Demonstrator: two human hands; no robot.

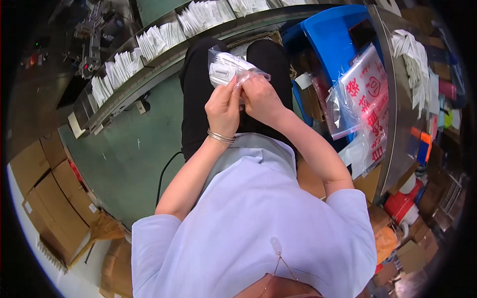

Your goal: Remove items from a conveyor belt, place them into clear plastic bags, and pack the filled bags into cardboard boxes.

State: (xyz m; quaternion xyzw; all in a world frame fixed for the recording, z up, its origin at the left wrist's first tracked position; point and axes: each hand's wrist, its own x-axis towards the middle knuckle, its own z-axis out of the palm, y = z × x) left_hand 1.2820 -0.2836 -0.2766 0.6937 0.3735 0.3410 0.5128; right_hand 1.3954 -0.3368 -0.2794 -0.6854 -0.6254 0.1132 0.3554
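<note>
A clear plastic bag (226, 68) with flat white items in it lies above my lap, between my knees. My left hand (222, 108), with bangles at its wrist, pinches the near end of the bag. Close against it, my right hand (262, 96) grips the same gathered plastic with bent fingers. The fingertips of both hands nearly meet there. What exactly the white items are, I cannot make out.
Beyond my knees a metal conveyor (161, 58) carries several bunches of flat white packets. On the right stand a blue bin (332, 31) and a printed plastic bag (366, 94), beside a metal panel (397, 126). Cardboard boxes (59, 208) and a broom (102, 229) are at the left.
</note>
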